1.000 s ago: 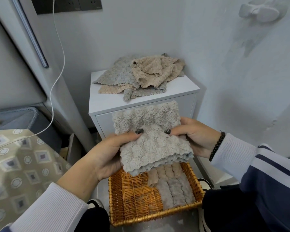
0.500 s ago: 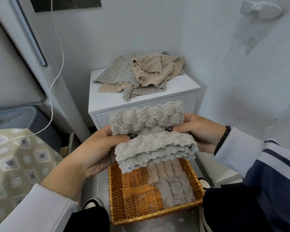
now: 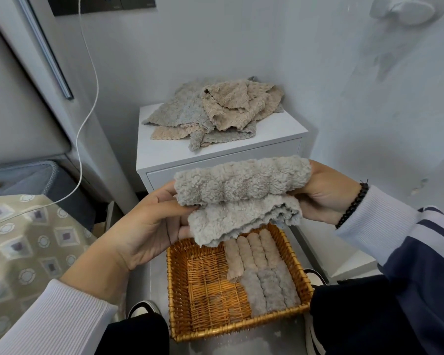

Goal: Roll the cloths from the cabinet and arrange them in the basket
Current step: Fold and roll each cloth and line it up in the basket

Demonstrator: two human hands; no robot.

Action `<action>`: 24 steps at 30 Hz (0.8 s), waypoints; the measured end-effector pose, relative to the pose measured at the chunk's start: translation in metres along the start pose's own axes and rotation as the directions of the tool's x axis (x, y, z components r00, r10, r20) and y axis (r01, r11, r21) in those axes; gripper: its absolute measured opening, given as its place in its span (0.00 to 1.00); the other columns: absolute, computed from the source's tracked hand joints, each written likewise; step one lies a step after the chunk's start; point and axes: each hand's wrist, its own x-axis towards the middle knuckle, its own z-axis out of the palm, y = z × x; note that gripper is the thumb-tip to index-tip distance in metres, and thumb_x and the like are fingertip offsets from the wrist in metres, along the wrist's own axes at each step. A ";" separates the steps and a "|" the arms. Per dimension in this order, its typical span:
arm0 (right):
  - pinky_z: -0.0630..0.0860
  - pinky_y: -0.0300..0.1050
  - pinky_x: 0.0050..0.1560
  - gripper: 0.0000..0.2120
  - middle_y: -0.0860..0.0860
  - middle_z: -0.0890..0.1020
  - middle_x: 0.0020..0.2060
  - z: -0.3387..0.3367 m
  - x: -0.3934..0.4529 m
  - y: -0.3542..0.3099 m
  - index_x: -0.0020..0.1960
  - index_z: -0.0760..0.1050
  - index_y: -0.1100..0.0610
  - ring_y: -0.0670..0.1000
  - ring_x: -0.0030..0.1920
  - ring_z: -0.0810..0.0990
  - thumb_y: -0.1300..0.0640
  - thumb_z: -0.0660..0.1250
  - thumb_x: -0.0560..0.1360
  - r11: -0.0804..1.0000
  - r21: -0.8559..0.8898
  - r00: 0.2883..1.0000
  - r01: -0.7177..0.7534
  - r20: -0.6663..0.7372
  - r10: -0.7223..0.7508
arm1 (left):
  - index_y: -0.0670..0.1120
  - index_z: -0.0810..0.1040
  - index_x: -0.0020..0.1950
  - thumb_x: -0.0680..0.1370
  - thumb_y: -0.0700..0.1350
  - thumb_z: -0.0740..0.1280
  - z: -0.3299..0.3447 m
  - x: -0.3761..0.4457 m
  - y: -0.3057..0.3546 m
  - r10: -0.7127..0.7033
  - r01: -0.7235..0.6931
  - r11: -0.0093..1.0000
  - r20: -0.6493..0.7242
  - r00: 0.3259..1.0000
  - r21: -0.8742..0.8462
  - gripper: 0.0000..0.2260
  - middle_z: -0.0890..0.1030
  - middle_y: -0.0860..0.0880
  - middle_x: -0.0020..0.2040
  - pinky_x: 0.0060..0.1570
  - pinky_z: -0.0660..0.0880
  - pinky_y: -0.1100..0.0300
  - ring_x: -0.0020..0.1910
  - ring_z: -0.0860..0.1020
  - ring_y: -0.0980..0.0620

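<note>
A fluffy grey cloth (image 3: 241, 196) is held in the air above the wicker basket (image 3: 180, 298). Its upper part is rolled into a thick tube and a loose flap hangs below. My left hand (image 3: 149, 226) grips the roll's left end, and my right hand (image 3: 323, 196) grips its right end. Several rolled cloths (image 3: 262, 272), beige and grey, lie side by side in the basket's right half. A heap of unrolled grey and beige cloths (image 3: 215, 114) lies on top of the white cabinet (image 3: 280, 134) behind.
The basket sits on a grey floor between my knees and the cabinet. A white cable (image 3: 87, 98) hangs down the left wall. A patterned cushion (image 3: 23, 242) and a grey bag (image 3: 23, 175) lie at left. The right wall stands close.
The roll has grown thicker as both hands turned the cloth; the hanging flap is shorter. My thumbs, earlier on the front of the cloth, are now hidden behind the roll.
</note>
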 end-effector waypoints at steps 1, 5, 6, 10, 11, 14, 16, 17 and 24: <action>0.78 0.53 0.58 0.27 0.68 0.74 0.64 0.000 0.000 0.000 0.68 0.66 0.72 0.63 0.60 0.78 0.76 0.58 0.69 1.000 -0.009 1.000 0.002 -0.014 -0.002 | 0.46 0.84 0.57 0.58 0.45 0.85 0.000 0.001 -0.001 -0.032 0.032 0.999 -0.015 0.999 0.018 0.28 0.83 0.41 0.58 0.46 0.83 0.52 0.53 0.84 0.44; 0.80 0.51 0.54 0.26 0.65 0.78 0.59 0.000 0.001 -0.001 0.65 0.70 0.67 0.59 0.55 0.81 0.74 0.60 0.67 1.000 0.024 0.997 -0.013 -0.074 0.015 | 0.45 0.84 0.57 0.57 0.44 0.85 -0.001 0.002 -0.001 -0.091 0.092 0.995 -0.037 0.995 0.037 0.29 0.82 0.36 0.58 0.37 0.83 0.53 0.47 0.85 0.41; 0.81 0.50 0.51 0.25 0.64 0.80 0.57 0.000 0.000 -0.002 0.63 0.72 0.66 0.58 0.52 0.83 0.73 0.61 0.66 0.999 0.033 0.997 -0.025 -0.077 0.027 | 0.45 0.84 0.57 0.58 0.43 0.85 -0.001 0.002 -0.001 -0.087 0.087 0.996 -0.024 0.996 0.001 0.28 0.82 0.35 0.56 0.35 0.83 0.55 0.45 0.85 0.41; 0.81 0.51 0.53 0.23 0.62 0.81 0.57 0.004 -0.002 -0.005 0.62 0.73 0.63 0.58 0.51 0.84 0.70 0.62 0.67 0.996 0.087 0.999 -0.025 -0.037 0.028 | 0.45 0.85 0.54 0.59 0.40 0.83 0.000 0.003 0.000 -0.023 0.026 0.991 0.023 0.999 -0.134 0.24 0.85 0.37 0.50 0.31 0.82 0.59 0.40 0.86 0.44; 0.79 0.52 0.55 0.24 0.62 0.80 0.58 0.004 -0.002 -0.006 0.62 0.73 0.64 0.58 0.52 0.83 0.71 0.62 0.66 0.995 0.100 1.000 -0.009 -0.026 0.012 | 0.45 0.86 0.52 0.58 0.40 0.83 0.001 0.004 0.000 -0.009 0.011 0.989 0.016 1.000 -0.148 0.23 0.85 0.38 0.48 0.31 0.82 0.60 0.39 0.86 0.45; 0.77 0.53 0.57 0.23 0.62 0.82 0.55 0.007 -0.002 -0.006 0.59 0.76 0.63 0.58 0.52 0.83 0.73 0.61 0.65 0.992 0.107 0.998 0.062 -0.012 -0.061 | 0.40 0.86 0.47 0.48 0.40 0.86 0.000 0.007 0.000 -0.006 -0.009 0.981 -0.080 0.997 -0.192 0.29 0.85 0.38 0.41 0.26 0.80 0.61 0.33 0.85 0.47; 0.78 0.53 0.56 0.22 0.61 0.83 0.52 0.011 -0.003 -0.006 0.54 0.81 0.62 0.57 0.51 0.83 0.74 0.60 0.65 0.991 0.102 0.996 0.086 0.018 -0.089 | 0.35 0.82 0.49 0.44 0.39 0.85 -0.001 0.010 -0.001 -0.023 -0.015 0.974 -0.165 0.986 -0.225 0.35 0.84 0.37 0.37 0.23 0.78 0.61 0.29 0.84 0.48; 0.79 0.52 0.55 0.21 0.60 0.84 0.51 0.013 -0.004 -0.007 0.52 0.83 0.61 0.57 0.51 0.84 0.74 0.59 0.65 0.993 0.087 0.995 0.086 0.040 -0.089 | 0.34 0.80 0.50 0.47 0.38 0.84 -0.002 0.011 -0.001 -0.029 -0.014 0.973 -0.182 0.983 -0.231 0.32 0.84 0.38 0.36 0.22 0.78 0.62 0.28 0.83 0.48; 0.81 0.50 0.51 0.19 0.53 0.85 0.49 0.019 0.000 -0.009 0.38 0.86 0.57 0.52 0.51 0.84 0.74 0.60 0.65 0.995 -0.083 0.995 0.059 0.088 -0.052 | 0.40 0.76 0.52 0.83 0.38 0.48 -0.018 0.014 -0.005 -0.069 0.001 0.968 -0.265 0.962 -0.251 0.16 0.85 0.43 0.37 0.22 0.77 0.63 0.29 0.83 0.52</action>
